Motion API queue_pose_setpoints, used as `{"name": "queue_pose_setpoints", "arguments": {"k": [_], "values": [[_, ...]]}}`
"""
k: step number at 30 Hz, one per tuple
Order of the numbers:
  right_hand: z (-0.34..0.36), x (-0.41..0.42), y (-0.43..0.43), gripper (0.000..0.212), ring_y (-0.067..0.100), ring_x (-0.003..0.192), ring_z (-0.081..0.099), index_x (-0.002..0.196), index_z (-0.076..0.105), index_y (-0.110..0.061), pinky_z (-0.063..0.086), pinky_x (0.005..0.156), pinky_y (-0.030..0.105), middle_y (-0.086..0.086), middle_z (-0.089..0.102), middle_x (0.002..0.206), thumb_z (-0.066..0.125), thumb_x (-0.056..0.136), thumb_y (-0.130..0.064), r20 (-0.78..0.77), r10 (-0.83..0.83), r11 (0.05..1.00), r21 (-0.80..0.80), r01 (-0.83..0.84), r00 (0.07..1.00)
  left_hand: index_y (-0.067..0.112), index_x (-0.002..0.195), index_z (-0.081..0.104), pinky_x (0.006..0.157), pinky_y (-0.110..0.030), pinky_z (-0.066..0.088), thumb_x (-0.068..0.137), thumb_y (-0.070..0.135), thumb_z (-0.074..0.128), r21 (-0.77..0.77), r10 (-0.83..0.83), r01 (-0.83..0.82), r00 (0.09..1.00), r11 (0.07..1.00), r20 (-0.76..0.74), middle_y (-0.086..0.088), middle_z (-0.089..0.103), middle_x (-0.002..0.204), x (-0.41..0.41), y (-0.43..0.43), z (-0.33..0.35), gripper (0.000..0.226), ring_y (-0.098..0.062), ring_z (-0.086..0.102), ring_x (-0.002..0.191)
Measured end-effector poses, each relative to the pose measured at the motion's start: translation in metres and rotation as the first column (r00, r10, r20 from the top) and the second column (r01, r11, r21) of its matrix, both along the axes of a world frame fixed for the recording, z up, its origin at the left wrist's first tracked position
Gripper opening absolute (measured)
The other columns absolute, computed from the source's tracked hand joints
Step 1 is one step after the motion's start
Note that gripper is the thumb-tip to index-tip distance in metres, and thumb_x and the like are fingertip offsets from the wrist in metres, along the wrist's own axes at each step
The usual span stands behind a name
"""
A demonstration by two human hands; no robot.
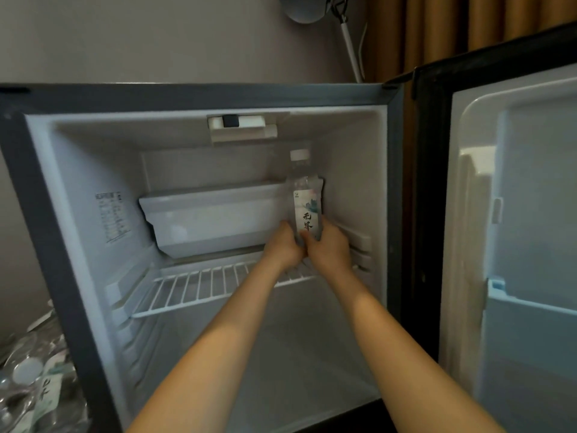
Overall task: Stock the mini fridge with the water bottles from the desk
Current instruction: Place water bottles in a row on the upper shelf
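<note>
The mini fridge [62,245] stands open in front of me. A clear water bottle [303,185] with a white cap and a pale printed label is upright at the back right of the wire shelf [199,285]. My left hand [282,245] and my right hand [331,245] both grip its lower part, one on each side. The bottle's base is hidden behind my hands. More wrapped water bottles [34,385] lie at the bottom left, outside the fridge.
A white plastic drawer [215,214] sits at the back of the shelf, left of the bottle. The fridge door [515,214] hangs open on the right with a shelf in it. Below the wire shelf the fridge floor holds nothing. A curtain hangs behind.
</note>
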State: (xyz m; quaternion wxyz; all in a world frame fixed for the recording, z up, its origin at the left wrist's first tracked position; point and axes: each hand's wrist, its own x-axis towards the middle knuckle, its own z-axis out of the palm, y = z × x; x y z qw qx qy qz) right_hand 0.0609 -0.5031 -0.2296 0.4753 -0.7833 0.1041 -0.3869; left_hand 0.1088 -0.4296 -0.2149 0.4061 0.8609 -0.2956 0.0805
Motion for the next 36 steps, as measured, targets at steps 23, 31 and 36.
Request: {"name": "queue_pose_setpoints", "arguments": {"k": [23,31,36], "values": [[0.012,-0.042,0.017,0.035,0.036,0.118,0.053,0.123,0.053,0.001,0.044,0.092,0.036,0.022,0.055,0.128,0.047,0.089,-0.006,-0.186,-0.063,0.987,0.134,0.089,0.980,0.004,0.112,0.062,0.081,-0.033,0.045,0.091,0.008,0.048,0.124,0.161,-0.205,0.941,0.971,0.298,-0.018,0.065,0.112,-0.053,0.031,-0.014,0.026,-0.034,0.059,0.107],[-0.022,-0.084,0.104,0.034,0.034,0.099,0.058,0.105,0.062,0.001,0.040,0.083,0.029,0.022,0.064,0.105,0.048,0.075,0.010,0.154,-0.049,0.997,0.061,0.040,0.987,0.013,0.093,0.068,0.069,-0.038,0.054,0.083,0.021,0.046,-0.443,0.346,-0.130,0.822,0.887,0.452,-0.009,0.073,0.082,-0.110,0.157,-0.014,0.025,-0.025,0.069,0.076],[-0.063,-0.107,0.180,0.036,0.021,0.063,0.060,0.061,0.059,-0.022,0.055,0.059,0.032,0.005,0.063,0.066,0.045,0.073,0.009,0.017,0.313,0.943,0.111,-0.313,0.950,0.014,0.093,0.063,0.058,-0.033,0.050,0.090,0.015,0.046,-0.572,0.531,-0.235,0.732,0.785,0.427,0.001,0.064,0.063,-0.133,0.241,-0.050,0.017,-0.018,0.064,0.060]]}}
